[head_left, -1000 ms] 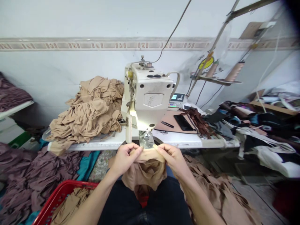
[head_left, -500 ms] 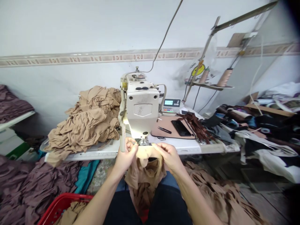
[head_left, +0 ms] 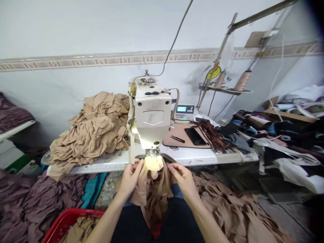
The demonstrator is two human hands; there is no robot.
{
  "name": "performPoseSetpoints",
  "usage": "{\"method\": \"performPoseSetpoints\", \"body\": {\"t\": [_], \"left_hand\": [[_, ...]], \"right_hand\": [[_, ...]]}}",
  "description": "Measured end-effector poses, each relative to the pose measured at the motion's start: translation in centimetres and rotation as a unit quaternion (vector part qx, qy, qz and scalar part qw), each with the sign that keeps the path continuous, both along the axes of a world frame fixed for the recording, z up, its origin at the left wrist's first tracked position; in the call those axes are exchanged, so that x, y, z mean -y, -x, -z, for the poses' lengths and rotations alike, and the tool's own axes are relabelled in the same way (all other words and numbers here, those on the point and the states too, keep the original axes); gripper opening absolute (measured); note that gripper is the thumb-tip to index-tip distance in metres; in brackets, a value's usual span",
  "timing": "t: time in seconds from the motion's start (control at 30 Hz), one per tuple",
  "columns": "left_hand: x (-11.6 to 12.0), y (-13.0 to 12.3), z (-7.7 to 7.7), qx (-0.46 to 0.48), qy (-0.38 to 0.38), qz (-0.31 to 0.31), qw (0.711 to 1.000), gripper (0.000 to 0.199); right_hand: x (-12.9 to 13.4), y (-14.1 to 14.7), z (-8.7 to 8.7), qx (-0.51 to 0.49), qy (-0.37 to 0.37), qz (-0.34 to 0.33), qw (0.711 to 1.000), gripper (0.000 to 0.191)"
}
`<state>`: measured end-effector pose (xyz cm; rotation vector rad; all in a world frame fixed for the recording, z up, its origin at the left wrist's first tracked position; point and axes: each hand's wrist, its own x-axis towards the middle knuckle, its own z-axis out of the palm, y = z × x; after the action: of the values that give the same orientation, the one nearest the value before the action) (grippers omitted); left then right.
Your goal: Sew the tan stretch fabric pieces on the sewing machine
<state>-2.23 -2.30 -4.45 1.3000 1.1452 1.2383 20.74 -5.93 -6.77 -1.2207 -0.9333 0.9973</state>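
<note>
A tan fabric garment (head_left: 164, 184) hangs over the front edge of the sewing machine's table, its top part lit brightly below the needle area. My left hand (head_left: 131, 179) is closed, pinching the garment's left side between thumb and fingers. On the other side, my right hand (head_left: 182, 178) pinches the right edge of the same cloth with its fingertips. Directly above stands the white sewing machine (head_left: 153, 116), its presser foot (head_left: 153, 153) just beyond the lit cloth. Whether the foot presses on the fabric cannot be made out.
A heap of tan garments (head_left: 93, 128) lies left on the white table (head_left: 188, 156). Thread snips (head_left: 177, 138) and a black phone (head_left: 194, 136) rest on a pinkish mat. Thread cones (head_left: 243, 81) stand at right. Below are a red basket (head_left: 59, 222) and purple cloth (head_left: 48, 199).
Both hands have come down, toward me, and slightly farther apart. The garment has shifted with them, its left part now bunched lower, and more of the presser foot area shows.
</note>
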Motion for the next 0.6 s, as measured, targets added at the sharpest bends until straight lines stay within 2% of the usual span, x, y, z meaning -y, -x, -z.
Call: {"method": "performPoseSetpoints", "body": {"t": [0.07, 0.13, 0.27, 0.33, 0.43, 0.53, 0.6], "left_hand": [[0.0, 2.1, 1.2, -0.044, 0.0, -0.007, 0.999, 0.051], [-0.5, 4.1, 1.7, -0.066, -0.001, -0.021, 0.998, 0.049], [-1.8, 6.5, 1.1, -0.084, -0.032, -0.044, 0.995, 0.042], [-2.2, 6.6, 0.7, -0.099, -0.049, -0.049, 0.993, 0.039], [-1.9, 5.9, 0.9, -0.103, -0.048, -0.037, 0.993, 0.04], [-0.6, 5.0, 1.9, -0.087, -0.031, -0.008, 0.996, 0.044], [0.6, 4.7, 2.6, -0.089, -0.019, 0.035, 0.995, 0.047]], "right_hand": [[1.3, 0.5, 0.9, 0.019, -0.002, 0.043, 0.999, 0.057], [2.5, 1.6, 1.6, 0.013, 0.011, 0.032, 0.999, 0.06], [3.4, 5.3, 1.6, -0.053, 0.023, -0.116, 0.992, 0.066], [3.2, 7.0, 1.2, -0.084, 0.017, -0.167, 0.982, 0.067], [2.9, 8.3, 0.4, -0.071, -0.013, -0.159, 0.985, 0.05], [3.3, 7.9, 0.0, -0.041, -0.028, -0.159, 0.986, 0.048], [4.0, 6.8, -0.1, -0.053, -0.005, -0.181, 0.982, 0.051]]}}
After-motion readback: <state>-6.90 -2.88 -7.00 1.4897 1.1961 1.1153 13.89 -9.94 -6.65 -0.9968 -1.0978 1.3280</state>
